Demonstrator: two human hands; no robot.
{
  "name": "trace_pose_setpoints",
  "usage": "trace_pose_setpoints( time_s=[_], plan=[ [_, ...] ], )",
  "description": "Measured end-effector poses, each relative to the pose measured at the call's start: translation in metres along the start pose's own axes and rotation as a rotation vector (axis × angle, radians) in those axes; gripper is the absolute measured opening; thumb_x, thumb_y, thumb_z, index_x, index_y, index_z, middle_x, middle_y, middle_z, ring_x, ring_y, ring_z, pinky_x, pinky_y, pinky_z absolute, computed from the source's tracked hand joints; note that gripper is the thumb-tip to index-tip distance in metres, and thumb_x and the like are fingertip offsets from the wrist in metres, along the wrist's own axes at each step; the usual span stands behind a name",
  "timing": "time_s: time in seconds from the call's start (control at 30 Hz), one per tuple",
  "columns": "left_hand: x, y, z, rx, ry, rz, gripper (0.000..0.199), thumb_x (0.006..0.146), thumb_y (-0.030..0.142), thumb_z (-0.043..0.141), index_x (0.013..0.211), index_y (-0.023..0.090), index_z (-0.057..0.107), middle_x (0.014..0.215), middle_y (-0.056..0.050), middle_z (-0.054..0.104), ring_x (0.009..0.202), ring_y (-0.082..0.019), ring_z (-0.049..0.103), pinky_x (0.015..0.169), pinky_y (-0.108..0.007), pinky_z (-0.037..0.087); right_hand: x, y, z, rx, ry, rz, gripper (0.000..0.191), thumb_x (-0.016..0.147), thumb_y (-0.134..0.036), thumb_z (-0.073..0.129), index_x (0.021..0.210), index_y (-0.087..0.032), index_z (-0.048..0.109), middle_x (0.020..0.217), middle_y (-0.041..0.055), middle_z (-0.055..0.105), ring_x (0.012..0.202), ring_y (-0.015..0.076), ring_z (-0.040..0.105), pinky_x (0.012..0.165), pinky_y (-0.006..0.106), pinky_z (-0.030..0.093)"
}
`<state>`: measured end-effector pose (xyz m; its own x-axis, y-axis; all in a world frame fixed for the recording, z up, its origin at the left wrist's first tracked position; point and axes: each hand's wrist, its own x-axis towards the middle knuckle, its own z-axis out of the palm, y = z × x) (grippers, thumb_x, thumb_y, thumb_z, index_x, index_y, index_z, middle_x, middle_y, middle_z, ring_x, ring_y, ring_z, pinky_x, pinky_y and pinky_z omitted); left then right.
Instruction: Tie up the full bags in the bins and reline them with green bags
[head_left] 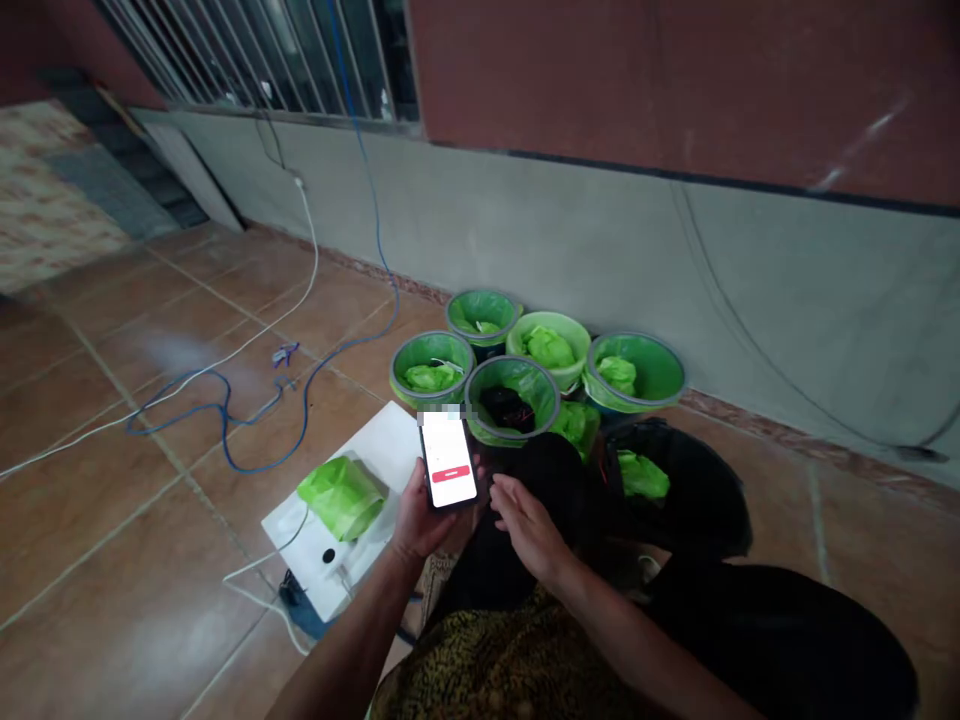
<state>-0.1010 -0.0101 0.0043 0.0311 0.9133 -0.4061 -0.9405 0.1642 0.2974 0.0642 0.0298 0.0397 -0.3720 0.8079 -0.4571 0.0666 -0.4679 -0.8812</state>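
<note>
A smartphone (pixel 449 462) with a bright white screen and a red button is held upright by my left hand (pixel 421 515), whose fingers wrap round its lower left side and back. Close to the phone's right edge is my right hand (pixel 525 522), apart from it, with fingers loosely bent and nothing visible in them. To the left of the phone, a bright green plastic bag (pixel 343 498) rests on a white board (pixel 390 425). Just beyond the phone stands a bucket (pixel 553 400) lined with green plastic, holding something dark.
Several more green-lined buckets (pixel 679 370) stand by the wall, with green bags inside. At right, a black bag (pixel 705 490) holds another green bundle (pixel 642 474). A blue cable (pixel 306 420) and a white cable (pixel 247 345) cross the tiled floor at left.
</note>
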Motion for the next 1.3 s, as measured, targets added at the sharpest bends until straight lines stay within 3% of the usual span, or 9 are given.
trace_pose_setpoints(
  time_s=[0.17,0.3,0.6,0.97,1.3],
  plan=[
    [0.006,0.017,-0.028,-0.067,0.176,0.101,0.063,0.097,0.052,0.038,0.138,0.006,0.049,0.114,-0.018,0.071,0.107,-0.029,0.067,0.103,-0.045,0.046,0.032,0.001,0.046,-0.09,-0.178,0.191,0.046,0.079,-0.063,0.061,0.097,-0.021,0.07,0.094,0.0059,0.071,0.086,0.0207,0.063,0.066,0.028,0.047],
    [0.014,0.024,-0.046,-0.114,0.247,0.127,0.056,0.097,0.048,0.04,0.131,0.006,0.056,0.107,-0.016,0.073,0.102,-0.027,0.068,0.1,-0.043,0.048,0.051,0.017,0.063,-0.049,-0.188,0.264,0.048,0.076,-0.065,0.063,0.094,-0.021,0.071,0.081,0.0037,0.067,0.075,0.0166,0.059,0.058,0.023,0.043],
    [0.03,0.029,-0.072,-0.094,0.253,0.09,0.054,0.094,0.048,0.044,0.126,0.007,0.06,0.103,-0.017,0.073,0.095,-0.03,0.069,0.091,-0.046,0.051,0.071,0.046,0.064,0.093,-0.101,0.383,0.051,0.079,-0.066,0.061,0.097,-0.019,0.066,0.095,0.0099,0.065,0.081,0.018,0.062,0.061,0.025,0.048],
    [0.034,0.03,-0.068,-0.081,0.296,0.06,0.053,0.094,0.047,0.044,0.123,0.006,0.06,0.101,-0.017,0.073,0.095,-0.03,0.07,0.094,-0.045,0.05,0.074,0.05,0.064,0.189,-0.061,0.447,0.045,0.084,-0.06,0.059,0.098,-0.017,0.065,0.094,0.0106,0.065,0.082,0.0182,0.063,0.06,0.025,0.049],
    [0.038,0.03,-0.077,-0.087,0.303,0.038,0.052,0.092,0.051,0.046,0.115,0.007,0.063,0.098,-0.015,0.073,0.089,-0.029,0.07,0.09,-0.044,0.051,0.08,0.051,0.065,0.179,-0.05,0.496,0.039,0.093,-0.051,0.051,0.102,-0.016,0.065,0.09,0.008,0.064,0.077,0.0153,0.062,0.061,0.024,0.049]
  ],
)
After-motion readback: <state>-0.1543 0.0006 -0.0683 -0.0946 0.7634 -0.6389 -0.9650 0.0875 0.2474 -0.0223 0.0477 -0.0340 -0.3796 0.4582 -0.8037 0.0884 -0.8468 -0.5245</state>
